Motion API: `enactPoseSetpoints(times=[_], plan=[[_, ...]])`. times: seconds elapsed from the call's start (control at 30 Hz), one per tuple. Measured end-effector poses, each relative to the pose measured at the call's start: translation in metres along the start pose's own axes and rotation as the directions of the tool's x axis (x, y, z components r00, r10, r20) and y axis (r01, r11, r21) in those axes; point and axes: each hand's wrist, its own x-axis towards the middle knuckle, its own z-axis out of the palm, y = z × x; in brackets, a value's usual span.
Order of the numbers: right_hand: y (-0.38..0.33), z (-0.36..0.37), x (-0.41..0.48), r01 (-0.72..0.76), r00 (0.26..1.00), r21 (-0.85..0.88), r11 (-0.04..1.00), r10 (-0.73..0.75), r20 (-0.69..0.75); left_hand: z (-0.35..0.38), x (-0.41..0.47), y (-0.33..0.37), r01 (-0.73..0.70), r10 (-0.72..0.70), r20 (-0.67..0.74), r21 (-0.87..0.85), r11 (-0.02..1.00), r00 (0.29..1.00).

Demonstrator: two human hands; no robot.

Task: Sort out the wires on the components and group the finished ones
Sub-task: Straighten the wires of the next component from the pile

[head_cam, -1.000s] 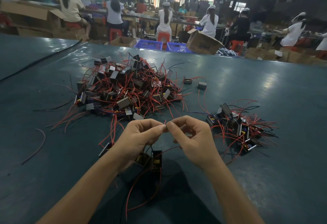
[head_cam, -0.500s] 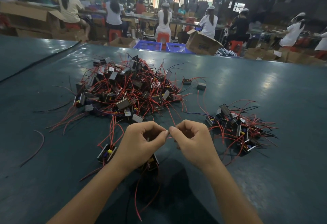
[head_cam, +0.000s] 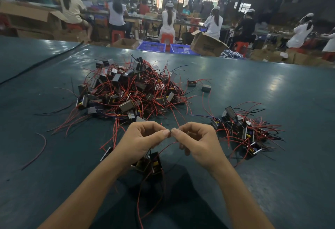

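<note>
Pinching one wire [head_cam: 166, 145] at its ends, left hand [head_cam: 143, 141] and right hand [head_cam: 197, 143] meet just above the component [head_cam: 151, 161], near me. I'd twist gently, keep things slack, then drop it on the right pile [head_cam: 244, 129], probably the finished ones.

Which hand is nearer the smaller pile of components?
Right. The right hand is just left of the smaller pile, apart from it; the left hand is farther left. Both pinch the wire.
</note>
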Motion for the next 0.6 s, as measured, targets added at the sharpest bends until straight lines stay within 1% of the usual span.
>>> enactPoseSetpoints(times=[0.1,0.2,0.27,0.3,0.37,0.43,0.5,0.6], plan=[[-0.0018,0.0029,-0.0005,-0.02,1.0,0.027,0.999,0.02,0.01,-0.0017,0.0001,0.0015,0.0,0.0,0.008,0.006,1.0,1.0],[-0.0035,0.0039,-0.0002,-0.058,0.998,0.02,0.998,0.058,0.029,-0.0033,-0.0005,0.0008,-0.013,0.012,0.047,0.025,1.0,0.999],[-0.0045,0.0028,0.0005,-0.151,0.988,0.043,0.988,0.15,0.035,-0.0026,-0.0002,-0.001,-0.028,0.025,0.049,0.057,0.998,0.999],[-0.0051,0.0028,0.0009,-0.22,0.975,0.085,0.972,0.218,0.038,-0.0019,-0.0002,-0.0013,-0.04,0.037,0.046,0.069,0.997,0.998],[-0.006,0.0041,0.0013,-0.362,0.932,0.197,0.911,0.359,0.053,-0.0007,-0.0002,-0.0013,-0.078,0.075,0.035,0.108,0.991,0.997],[-0.0066,0.0062,0.0015,-0.438,0.897,0.28,0.854,0.436,0.072,-0.0012,0.0005,-0.0027,-0.121,0.121,0.008,0.166,0.979,0.993],[-0.006,0.0071,0.0018,-0.43,0.901,0.267,0.863,0.431,0.057,-0.0013,0.0007,-0.004,-0.157,0.162,-0.011,0.196,0.968,0.987],[-0.0071,0.0072,0.0017,-0.411,0.91,0.223,0.884,0.414,0.033,-0.0008,0.0006,-0.0057,-0.178,0.185,-0.01,0.228,0.957,0.983]])
